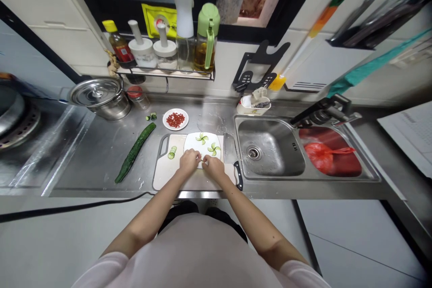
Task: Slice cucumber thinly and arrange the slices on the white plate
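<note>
Over the front edge of a white plate (189, 141), my left hand (189, 160) and my right hand (213, 167) meet with pinched fingertips. Between them shows a small pale-green sliver, which looks like a cucumber slice (201, 159); the fingers hide most of it. On the plate lie two pinwheel shapes (202, 138) of cucumber slices. Beneath it is a cutting board (165, 177), with a short row of overlapping cucumber slices (172, 152) left of my hands. A kitchen knife (238, 175) rests along the board's right side, its black handle towards me.
A long cucumber (135, 153) lies at left, with cut ends (151, 116) behind it. A small dish of chopped red bits (175, 119) sits behind the board. Farther left stands a lidded steel pot (110, 104). The double sink (270, 175) borders on the right, holding a red bag (319, 157).
</note>
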Available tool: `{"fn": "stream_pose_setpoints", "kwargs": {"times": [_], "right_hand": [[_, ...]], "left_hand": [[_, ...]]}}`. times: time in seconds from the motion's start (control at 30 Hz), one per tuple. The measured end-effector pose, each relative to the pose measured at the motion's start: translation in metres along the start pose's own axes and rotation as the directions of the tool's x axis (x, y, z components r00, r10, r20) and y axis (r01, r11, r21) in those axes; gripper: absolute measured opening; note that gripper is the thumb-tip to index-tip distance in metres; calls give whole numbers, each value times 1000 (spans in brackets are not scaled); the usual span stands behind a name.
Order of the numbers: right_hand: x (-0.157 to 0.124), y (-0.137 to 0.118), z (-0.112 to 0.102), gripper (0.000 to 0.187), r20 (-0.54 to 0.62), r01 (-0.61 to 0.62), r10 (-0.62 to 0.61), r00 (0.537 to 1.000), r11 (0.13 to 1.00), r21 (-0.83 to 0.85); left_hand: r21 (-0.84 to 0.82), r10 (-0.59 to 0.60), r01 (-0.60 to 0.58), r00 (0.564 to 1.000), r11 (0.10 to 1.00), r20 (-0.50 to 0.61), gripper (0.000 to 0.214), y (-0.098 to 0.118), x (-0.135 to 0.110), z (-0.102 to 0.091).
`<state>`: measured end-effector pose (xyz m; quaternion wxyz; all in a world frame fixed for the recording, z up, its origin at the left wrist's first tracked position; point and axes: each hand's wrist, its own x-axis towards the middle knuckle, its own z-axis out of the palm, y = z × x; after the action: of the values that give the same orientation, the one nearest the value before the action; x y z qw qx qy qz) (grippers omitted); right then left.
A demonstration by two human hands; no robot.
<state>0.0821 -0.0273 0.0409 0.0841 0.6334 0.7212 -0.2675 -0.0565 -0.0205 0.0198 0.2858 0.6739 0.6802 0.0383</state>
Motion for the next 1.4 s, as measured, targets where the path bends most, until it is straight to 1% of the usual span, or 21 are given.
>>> {"fn": "stream_pose_setpoints", "kwargs": {"times": [0.2,0.43,0.63,0.77,0.87,1.0,1.1,1.27,1.4], "right_hand": [[-1,4,-1,27,-6,39,-40,999,999,-6],[-2,3,1,27,-4,37,-37,999,999,-21],[-4,3,0,28,-50,27,-27,998,1000,1],[-4,3,-2,28,-73,22,-20,997,999,23],[-3,6,-4,27,-121,16,-9,993,998,65],[-4,16,-10,27,-220,26,15,975,983,184],[-8,29,-14,26,-288,43,43,957,957,285],[-16,50,-14,26,-357,80,70,932,918,388],[-23,60,-11,29,-371,91,79,925,904,418]], "left_hand": [[-11,0,-1,1000,1000,-13,16,1,-2,0],[-20,-7,7,1000,1000,-21,18,1,-3,0],[-45,-5,3,999,999,-33,17,0,-3,1],[-104,-8,0,997,995,-80,14,-2,-5,-1],[-188,-29,-1,987,982,-157,13,-7,-10,-4],[-309,-125,31,949,951,-290,16,-22,-24,-8],[-366,-222,85,910,927,-350,18,-41,-37,-9],[-397,-363,208,857,894,-367,21,-74,-55,-9],[-374,-435,302,830,877,-349,24,-93,-58,-11]]}}
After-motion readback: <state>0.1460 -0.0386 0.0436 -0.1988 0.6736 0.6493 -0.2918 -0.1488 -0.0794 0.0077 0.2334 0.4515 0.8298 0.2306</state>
